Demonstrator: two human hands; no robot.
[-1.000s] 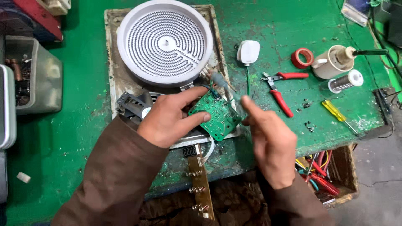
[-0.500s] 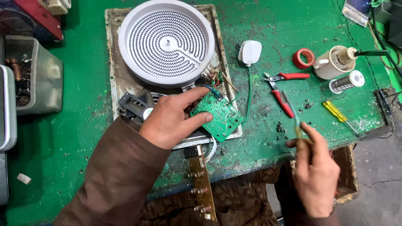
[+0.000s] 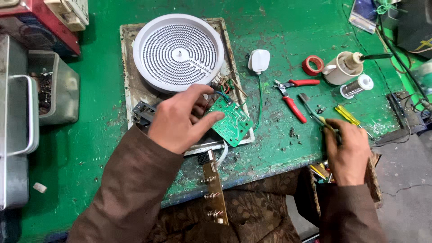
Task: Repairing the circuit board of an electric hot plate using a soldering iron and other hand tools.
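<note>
Since half a second ago the right hand [image 3: 346, 150] has drawn a little further toward the bench edge, now gripping a pair of green-handled pliers [image 3: 315, 112] whose dark metal nose points up and left over the table; the left hand has barely shifted. Far left, grey metal bins [image 3: 54, 90] hold rusty small parts on the scuffed, paint-worn green bench [image 3: 90, 148]. Next comes a round white ceramic heating element [image 3: 178, 51], its face ribbed with a fine coiled spiral, seated on a grimy rectangular base plate [image 3: 130, 90]. The left hand [image 3: 182, 117] lies over the near corner of that plate, fingers spread and curled down, thumb pressed onto the top face of a small green circuit board [image 3: 231, 122]; the board sticks out to the right from under the fingertips, tilted, with thin coloured wires at its upper edge. Below it a narrow brown board strip [image 3: 213, 186] hangs past the bench edge. Further right lie a white plug [image 3: 259, 60], red-handled cutters [image 3: 292, 96], a red tape roll [image 3: 312, 65] and a solder spool [image 3: 357, 85].
</note>
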